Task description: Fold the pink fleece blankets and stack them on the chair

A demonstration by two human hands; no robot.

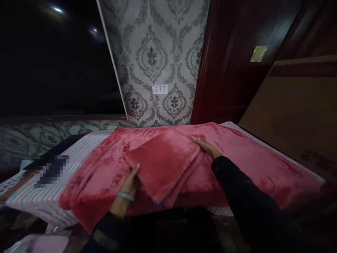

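A folded square of red plush cloth (165,165) lies at a slant over a larger red plush blanket (250,158). Two layers show along its lower right edge. My left hand (131,182), with a pale bangle at the wrist, is closed on the cloth's left edge, thumb on top and the other fingers hidden beneath. At the right corner of the cloth, my right hand (207,147) grips the edge, its fingers partly hidden.
Under the blanket is a striped cloth (92,142). A blurred-out dark item (52,171) lies on its left part. A cardboard box (297,109) stands at the right. Behind are a large dark screen (58,63) and patterned wallpaper with a "277" label (160,89).
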